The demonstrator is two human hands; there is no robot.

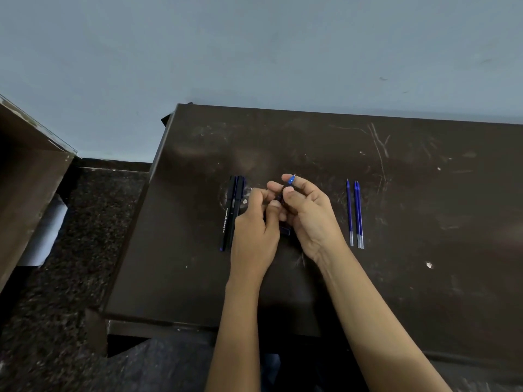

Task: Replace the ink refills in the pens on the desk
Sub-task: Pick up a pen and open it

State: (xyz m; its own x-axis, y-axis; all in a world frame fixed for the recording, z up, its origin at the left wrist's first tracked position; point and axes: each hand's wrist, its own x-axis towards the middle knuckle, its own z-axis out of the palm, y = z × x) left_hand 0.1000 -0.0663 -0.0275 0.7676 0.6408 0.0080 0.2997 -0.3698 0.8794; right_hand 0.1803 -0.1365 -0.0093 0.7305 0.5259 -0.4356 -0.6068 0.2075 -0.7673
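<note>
Both hands meet over the middle of the dark brown desk (396,278). My right hand (308,213) grips a dark pen (285,230), its blue tip (291,180) poking up between the fingers. My left hand (257,224) pinches the same pen lower down; most of its barrel is hidden by the fingers. A small bundle of dark blue pens (232,210) lies on the desk just left of my left hand. Three blue ink refills (356,213) lie side by side to the right of my right hand.
The desk is scratched and its back edge meets a pale blue wall. Left of the desk is dark speckled floor (70,250) and a brown piece of furniture (25,188) with a grey sheet leaning below it.
</note>
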